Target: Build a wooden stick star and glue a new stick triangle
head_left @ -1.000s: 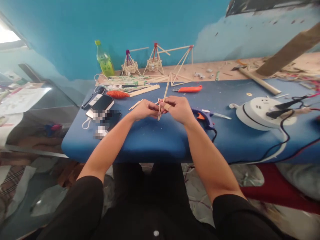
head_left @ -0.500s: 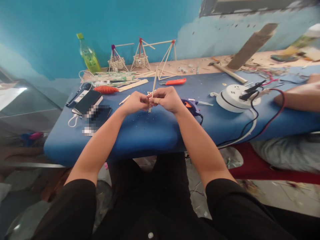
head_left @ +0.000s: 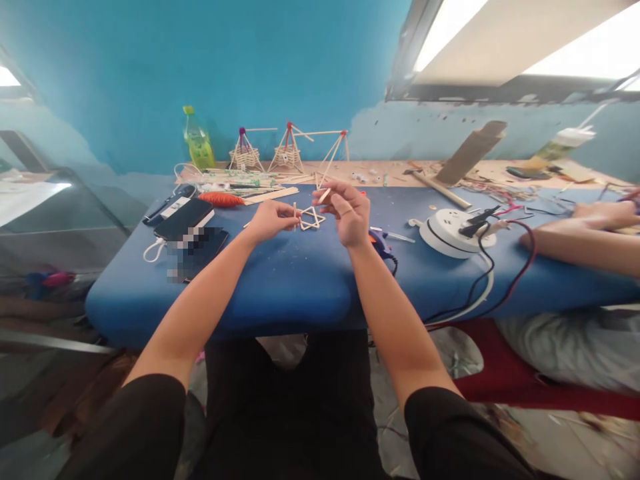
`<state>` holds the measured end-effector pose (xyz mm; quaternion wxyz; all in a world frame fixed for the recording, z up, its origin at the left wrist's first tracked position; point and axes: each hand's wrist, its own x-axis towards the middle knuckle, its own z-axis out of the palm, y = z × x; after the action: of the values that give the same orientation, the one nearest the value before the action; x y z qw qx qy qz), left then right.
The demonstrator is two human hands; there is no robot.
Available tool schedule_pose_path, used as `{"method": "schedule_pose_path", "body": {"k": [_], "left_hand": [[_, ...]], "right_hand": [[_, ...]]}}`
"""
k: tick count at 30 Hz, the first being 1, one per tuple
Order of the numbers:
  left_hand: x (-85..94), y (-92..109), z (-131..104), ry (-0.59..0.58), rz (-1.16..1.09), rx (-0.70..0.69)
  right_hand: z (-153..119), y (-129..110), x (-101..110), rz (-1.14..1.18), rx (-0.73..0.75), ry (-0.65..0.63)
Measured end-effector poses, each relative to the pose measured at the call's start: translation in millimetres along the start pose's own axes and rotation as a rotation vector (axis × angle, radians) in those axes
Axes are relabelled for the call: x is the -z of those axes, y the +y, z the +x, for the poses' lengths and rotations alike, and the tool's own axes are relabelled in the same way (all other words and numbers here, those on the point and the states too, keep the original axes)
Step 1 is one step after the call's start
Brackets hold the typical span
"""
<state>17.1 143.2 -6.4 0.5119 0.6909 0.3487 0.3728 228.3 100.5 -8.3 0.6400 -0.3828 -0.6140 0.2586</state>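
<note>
My left hand (head_left: pixel 270 221) pinches a short wooden stick (head_left: pixel 295 215), held upright between thumb and fingertips. To its right, my right hand (head_left: pixel 353 212) is raised above the table with another wooden stick (head_left: pixel 325 196) between thumb and fingers; part of that stick is hidden by the hand. Between the two hands, a small star-shaped frame of wooden sticks (head_left: pixel 316 225) lies on the blue tabletop (head_left: pixel 295 280). Whether the left fingertips touch the frame, I cannot tell. A purple glue gun (head_left: pixel 381 244) rests beside my right wrist.
Stick-built pyramid models (head_left: pixel 289 157) stand along the wall. A phone (head_left: pixel 185 219) and orange yarn bundle (head_left: pixel 220 199) lie left. At right are a white power strip (head_left: pixel 453 233) with trailing cords, a hammer (head_left: pixel 443 189) and another person's arm (head_left: pixel 583 233).
My hands were together around one long upright stick. They are now apart, each with a shorter-looking piece; the right has moved right and up. The view has tilted upward, and the star frame shows.
</note>
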Motion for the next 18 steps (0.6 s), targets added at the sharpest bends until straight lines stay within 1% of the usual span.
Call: {"method": "schedule_pose_path", "body": {"k": [2, 5, 13, 18], "left_hand": [[1.3, -1.3, 1.8, 0.058, -0.003, -0.029], [0.5, -3.3, 3.1, 0.066, -0.011, -0.034], [-6.5, -11.2, 2.7, -0.052, 0.001, 0.016], [-7.8, -8.9, -0.6, -0.153, 0.010, 0.051]], "right_hand": [[1.6, 0.9, 1.8, -0.008, -0.048, 0.001], [3.0, 3.3, 0.2, -0.040, -0.090, -0.004], [-0.7, 4.5, -6.5, -0.145, -0.144, -0.089], [-4.6, 1.9, -10.1, -0.218, -0.141, -0.197]]}}
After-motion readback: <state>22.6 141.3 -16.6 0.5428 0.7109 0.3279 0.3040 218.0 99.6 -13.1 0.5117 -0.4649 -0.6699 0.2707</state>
